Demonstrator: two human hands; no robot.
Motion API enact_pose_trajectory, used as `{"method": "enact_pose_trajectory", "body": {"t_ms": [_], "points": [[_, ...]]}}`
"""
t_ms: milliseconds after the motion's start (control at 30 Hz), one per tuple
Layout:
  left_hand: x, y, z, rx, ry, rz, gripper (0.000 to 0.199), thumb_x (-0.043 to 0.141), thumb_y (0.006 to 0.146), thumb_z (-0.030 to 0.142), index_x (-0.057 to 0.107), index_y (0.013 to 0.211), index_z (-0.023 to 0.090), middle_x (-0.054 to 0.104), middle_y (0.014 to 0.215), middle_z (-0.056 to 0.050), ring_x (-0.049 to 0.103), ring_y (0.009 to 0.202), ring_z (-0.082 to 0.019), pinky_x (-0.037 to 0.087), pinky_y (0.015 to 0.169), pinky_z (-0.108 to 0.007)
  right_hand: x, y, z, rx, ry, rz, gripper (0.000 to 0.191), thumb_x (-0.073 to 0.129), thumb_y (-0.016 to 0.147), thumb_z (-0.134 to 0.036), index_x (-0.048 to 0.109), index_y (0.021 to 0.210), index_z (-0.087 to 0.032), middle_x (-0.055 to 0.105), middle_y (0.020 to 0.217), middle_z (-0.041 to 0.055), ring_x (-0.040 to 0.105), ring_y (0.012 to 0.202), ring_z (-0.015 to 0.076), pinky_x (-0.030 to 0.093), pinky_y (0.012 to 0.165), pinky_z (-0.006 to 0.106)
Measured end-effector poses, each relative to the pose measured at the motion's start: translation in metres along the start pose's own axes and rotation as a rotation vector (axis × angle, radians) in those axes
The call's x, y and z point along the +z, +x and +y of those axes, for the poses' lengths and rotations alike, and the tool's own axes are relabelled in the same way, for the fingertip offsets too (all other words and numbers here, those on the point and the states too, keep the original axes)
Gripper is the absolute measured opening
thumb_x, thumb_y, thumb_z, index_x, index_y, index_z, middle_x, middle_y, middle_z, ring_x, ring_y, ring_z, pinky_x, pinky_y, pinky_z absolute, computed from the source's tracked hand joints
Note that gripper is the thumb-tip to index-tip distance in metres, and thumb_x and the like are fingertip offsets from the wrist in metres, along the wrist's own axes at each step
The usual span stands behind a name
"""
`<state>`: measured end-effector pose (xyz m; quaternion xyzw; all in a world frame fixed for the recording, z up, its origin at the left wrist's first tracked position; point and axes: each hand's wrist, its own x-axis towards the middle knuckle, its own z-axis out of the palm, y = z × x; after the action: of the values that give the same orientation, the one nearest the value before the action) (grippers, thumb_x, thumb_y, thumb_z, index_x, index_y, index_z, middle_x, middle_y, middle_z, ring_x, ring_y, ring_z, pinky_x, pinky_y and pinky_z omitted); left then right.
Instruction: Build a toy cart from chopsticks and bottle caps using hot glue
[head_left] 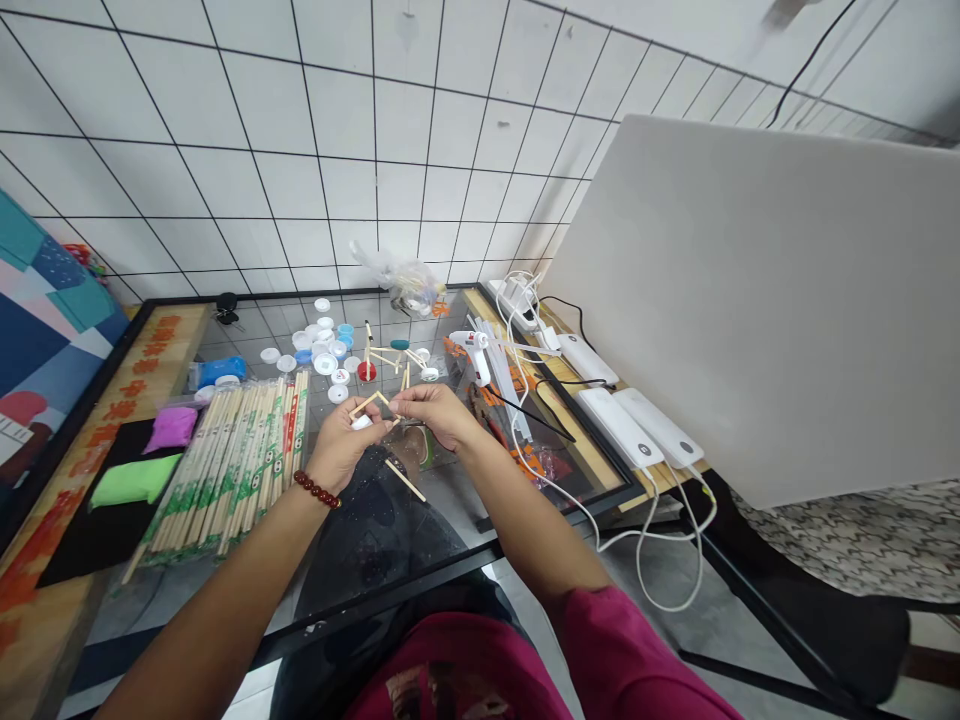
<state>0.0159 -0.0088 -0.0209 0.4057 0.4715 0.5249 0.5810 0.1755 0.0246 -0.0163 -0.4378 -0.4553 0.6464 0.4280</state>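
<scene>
Above the glass tabletop, my left hand [341, 445] is closed on a small frame of short wooden sticks [364, 404] with a white bottle cap [361, 422] at its end. The fingers of my right hand [435, 412] pinch the other side of the same stick frame. A loose piece of chopstick [405, 481] lies on the glass just below my hands. Beyond them stands a stick assembly with a red bottle cap [367, 371] at its foot. The white glue gun [474, 352] rests to the right of my right hand.
Packed chopsticks [225, 465] lie at left beside purple clay [172, 428] and green clay [135, 482]. Loose bottle caps [324, 362] are scattered at the back. Glue sticks [510, 375], a white cable [551, 482] and power banks [621, 428] occupy the right side.
</scene>
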Motion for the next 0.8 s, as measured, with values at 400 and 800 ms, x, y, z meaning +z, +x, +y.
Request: {"method": "enact_pose_trajectory", "body": {"t_ms": [400, 800], "points": [[-0.0006, 0.0009, -0.001, 0.009, -0.014, 0.007, 0.037, 0.087, 0.05, 0.019, 0.056, 0.071, 0.017, 0.056, 0.059, 0.006, 0.049, 0.05, -0.008, 0.039, 0.053, -0.022, 0.0009, -0.0008, -0.0019, -0.013, -0.022, 0.008, 0.035, 0.09, 0.048, -0.041, 0.075, 0.067, -0.016, 0.062, 0.056, -0.004, 0.047, 0.059, 0.0095, 0.033, 0.063, 0.026], [-0.0012, 0.0017, -0.0028, 0.041, 0.027, 0.023, 0.036, 0.087, 0.052, 0.021, 0.056, 0.072, 0.017, 0.056, 0.063, 0.006, 0.05, 0.054, -0.009, 0.042, 0.058, -0.024, 0.0001, -0.0003, -0.0027, -0.019, -0.023, 0.005, 0.032, 0.09, 0.049, -0.039, 0.074, 0.064, -0.016, 0.063, 0.058, -0.0028, 0.048, 0.06, 0.01, 0.035, 0.063, 0.027]]}}
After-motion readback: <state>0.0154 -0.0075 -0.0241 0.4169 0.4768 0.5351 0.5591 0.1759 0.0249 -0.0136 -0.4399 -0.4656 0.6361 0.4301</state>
